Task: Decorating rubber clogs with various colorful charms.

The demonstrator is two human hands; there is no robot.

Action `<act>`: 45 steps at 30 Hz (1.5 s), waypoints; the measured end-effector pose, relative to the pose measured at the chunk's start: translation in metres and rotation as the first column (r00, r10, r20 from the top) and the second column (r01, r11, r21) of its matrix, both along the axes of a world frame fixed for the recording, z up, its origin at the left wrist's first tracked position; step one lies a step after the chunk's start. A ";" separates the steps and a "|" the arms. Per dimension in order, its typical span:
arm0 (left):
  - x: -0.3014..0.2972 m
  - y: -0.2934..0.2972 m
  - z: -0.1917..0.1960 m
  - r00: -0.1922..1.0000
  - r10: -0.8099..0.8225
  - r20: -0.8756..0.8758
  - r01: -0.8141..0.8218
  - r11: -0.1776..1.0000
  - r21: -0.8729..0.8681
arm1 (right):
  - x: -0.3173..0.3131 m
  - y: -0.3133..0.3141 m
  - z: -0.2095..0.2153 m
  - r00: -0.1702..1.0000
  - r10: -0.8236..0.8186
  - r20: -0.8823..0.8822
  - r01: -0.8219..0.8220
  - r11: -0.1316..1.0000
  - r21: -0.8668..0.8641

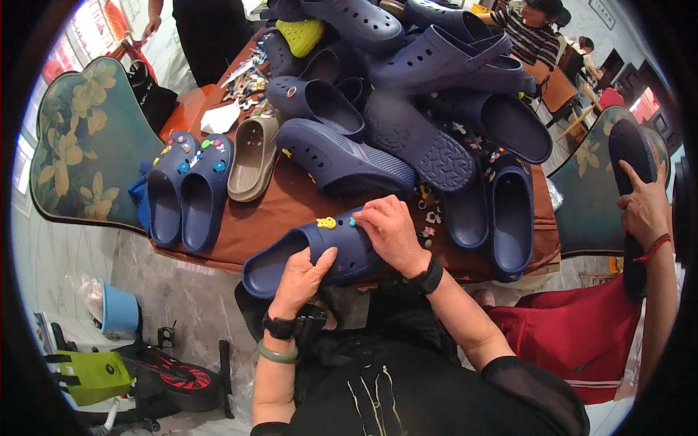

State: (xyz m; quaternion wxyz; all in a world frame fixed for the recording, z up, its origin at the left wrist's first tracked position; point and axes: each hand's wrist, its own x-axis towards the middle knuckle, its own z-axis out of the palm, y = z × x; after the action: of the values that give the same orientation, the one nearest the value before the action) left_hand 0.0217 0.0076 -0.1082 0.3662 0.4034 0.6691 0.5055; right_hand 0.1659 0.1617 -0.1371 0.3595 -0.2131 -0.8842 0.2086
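My left hand point(302, 280) grips a navy clog point(270, 264) by its side, thumb on the upper, at the table's near edge. The clog's heel points left. A yellow shoe charm point(326, 223) sits on its perforated upper. Just right of that, my right hand point(395, 232) pinches a small blue charm point(352, 221) against the upper; whether it is seated in a hole, I cannot tell. My right fingers partly hide the toe. Beyond the held shoe lies another navy clog point(342, 160) on its side. Loose charms point(430, 216) lie to the right of my right hand.
Decorated navy clogs point(203, 196) and a taupe clog point(252, 160) stand at left on the brown-covered table point(240, 232). Navy clogs point(443, 65) pile up behind. At right, another person's hand point(643, 207) holds a dark clog. A blue bucket point(119, 309) stands on the floor.
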 end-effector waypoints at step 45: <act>-0.009 0.022 -0.029 0.987 0.145 -0.063 -0.139 0.985 0.102 | 0.064 0.002 -0.035 0.956 -0.211 0.203 0.190 0.975 0.119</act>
State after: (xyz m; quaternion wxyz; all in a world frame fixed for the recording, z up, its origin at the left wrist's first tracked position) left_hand 0.0131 0.0294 -0.1371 0.2855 0.3895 0.6830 0.5480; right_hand 0.2299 0.1634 -0.1726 0.2915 -0.3051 -0.9007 0.1033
